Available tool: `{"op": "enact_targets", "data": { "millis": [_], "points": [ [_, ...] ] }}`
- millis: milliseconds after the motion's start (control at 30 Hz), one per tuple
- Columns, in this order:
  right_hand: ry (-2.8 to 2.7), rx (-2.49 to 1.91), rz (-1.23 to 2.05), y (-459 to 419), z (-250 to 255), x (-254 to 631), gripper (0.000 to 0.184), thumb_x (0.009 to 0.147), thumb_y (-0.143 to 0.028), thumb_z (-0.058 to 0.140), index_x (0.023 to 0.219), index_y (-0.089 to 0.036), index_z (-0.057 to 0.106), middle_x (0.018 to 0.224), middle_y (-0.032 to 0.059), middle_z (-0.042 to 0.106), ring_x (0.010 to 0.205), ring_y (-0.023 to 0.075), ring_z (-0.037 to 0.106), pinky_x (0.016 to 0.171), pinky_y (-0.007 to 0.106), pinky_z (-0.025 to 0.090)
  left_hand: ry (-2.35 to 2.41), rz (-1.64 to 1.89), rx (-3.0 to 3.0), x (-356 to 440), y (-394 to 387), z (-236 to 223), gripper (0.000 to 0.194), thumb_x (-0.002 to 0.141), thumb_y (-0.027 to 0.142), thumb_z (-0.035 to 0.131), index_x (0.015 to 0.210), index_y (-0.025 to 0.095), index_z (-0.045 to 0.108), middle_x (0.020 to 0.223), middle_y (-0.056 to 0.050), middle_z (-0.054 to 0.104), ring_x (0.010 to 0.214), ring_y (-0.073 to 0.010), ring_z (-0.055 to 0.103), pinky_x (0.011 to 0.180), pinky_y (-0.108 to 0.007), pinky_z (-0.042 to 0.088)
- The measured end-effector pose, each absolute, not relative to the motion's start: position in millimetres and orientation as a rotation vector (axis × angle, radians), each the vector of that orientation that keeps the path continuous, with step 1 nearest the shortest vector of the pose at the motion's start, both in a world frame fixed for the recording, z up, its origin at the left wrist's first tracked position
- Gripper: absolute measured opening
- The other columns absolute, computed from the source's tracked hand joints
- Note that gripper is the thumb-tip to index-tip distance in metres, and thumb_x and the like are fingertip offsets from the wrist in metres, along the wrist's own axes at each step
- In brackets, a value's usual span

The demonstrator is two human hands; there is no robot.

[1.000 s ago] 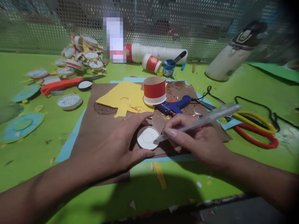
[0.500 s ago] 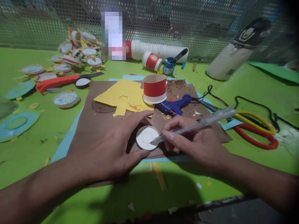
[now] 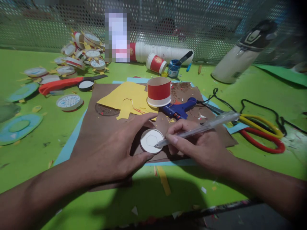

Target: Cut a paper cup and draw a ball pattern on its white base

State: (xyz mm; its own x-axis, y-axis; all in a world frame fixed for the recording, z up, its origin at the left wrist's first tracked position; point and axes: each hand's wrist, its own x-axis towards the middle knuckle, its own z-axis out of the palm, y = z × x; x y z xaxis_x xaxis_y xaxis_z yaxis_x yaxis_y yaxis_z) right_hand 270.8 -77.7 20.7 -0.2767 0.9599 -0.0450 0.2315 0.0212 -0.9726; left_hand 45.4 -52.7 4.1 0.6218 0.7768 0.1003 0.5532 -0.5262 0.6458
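In the head view, just below the centre of the frame, lies one white disc (image 3: 149, 133) with one drawn hexagon. The left hand (image 3: 117, 150) curves around its left side, thumb and fingers apart; whether they press it, one cannot tell. The right hand (image 3: 196, 140) is closed on one pen (image 3: 208, 125), tip at the disc. Above are one red cup piece (image 3: 158, 91) and one blue glue gun (image 3: 179, 108).

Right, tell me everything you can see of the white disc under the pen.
The white disc is round, raised-rimmed and papery-looking. A thin hexagon outline marks its middle. It sits face up on the brown sheet, the left hand curled around its left side. The clear pen in the right hand has its tip by the hexagon's lower right.
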Motion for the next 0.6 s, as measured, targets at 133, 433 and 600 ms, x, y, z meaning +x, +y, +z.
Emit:
{"op": "enact_targets", "data": {
  "millis": [133, 433, 600],
  "points": [
    [-1.602, -1.243, 1.299, -77.7, 19.7, 271.2, 0.010, 0.087, -0.024, 0.062, 0.078, -0.022, 0.057, 0.056, -0.0031, 0.061, 0.049, 0.0112, 0.055, 0.046, 0.023, 0.043, 1.027, 0.549, 2.283, 45.9, -53.4, 3.7, 0.073, 0.084, 0.033, 0.063, 0.149, 0.033, 0.030, 0.132, -0.005, 0.062, 0.113, -0.0276, 0.063, 0.090, -0.038, 0.053],
    [-1.600, -1.259, 1.309, -77.8, 19.8, 271.4, 0.010, 0.087, -0.026, 0.062, 0.078, -0.023, 0.058, 0.057, -0.0027, 0.061, 0.050, 0.0121, 0.057, 0.047, 0.024, 0.044, 1.020, 0.555, 2.282, 48.6, -51.9, 6.2, 0.069, 0.084, 0.032, 0.063, 0.147, 0.029, 0.033, 0.129, -0.004, 0.064, 0.110, -0.0260, 0.064, 0.088, -0.037, 0.052],
    [-1.624, -1.268, 1.290, -77.9, 19.5, 271.9, 0.011, 0.087, -0.027, 0.064, 0.078, -0.023, 0.058, 0.057, -0.0025, 0.062, 0.051, 0.0123, 0.056, 0.047, 0.024, 0.044, 1.024, 0.531, 2.262, 49.6, -51.8, 6.0, 0.070, 0.083, 0.031, 0.062, 0.147, 0.028, 0.032, 0.131, -0.006, 0.064, 0.112, -0.0270, 0.063, 0.089, -0.037, 0.053]
  ]
}}
